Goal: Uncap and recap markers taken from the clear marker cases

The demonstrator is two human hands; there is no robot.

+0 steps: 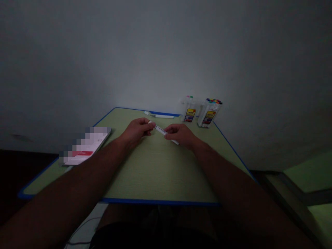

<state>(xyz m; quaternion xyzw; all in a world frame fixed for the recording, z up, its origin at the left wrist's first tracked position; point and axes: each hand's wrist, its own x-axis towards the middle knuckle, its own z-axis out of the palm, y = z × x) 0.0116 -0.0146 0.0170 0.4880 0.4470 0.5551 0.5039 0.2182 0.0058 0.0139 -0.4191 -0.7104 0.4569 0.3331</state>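
Note:
A white marker (161, 130) is held slantwise above the table between my two hands. My left hand (138, 130) pinches its upper left end, where a dark ring shows beside the fingertips. Closed round the marker's lower part is my right hand (181, 134), with the other end sticking out below the fingers. Dark print runs along the barrel. Behind my hands, near the table's back edge, lies a second white marker (164, 117) with its dark tip bare. A small white cap (147, 113) lies just left of that tip.
Two clear marker cases stand at the back right: one case (190, 115) shows a few markers, the other case (208, 117) many coloured ends. A white-and-red booklet or box (88, 148), partly blurred, lies at left. The green table (160, 176) has a blue rim and meets a wall.

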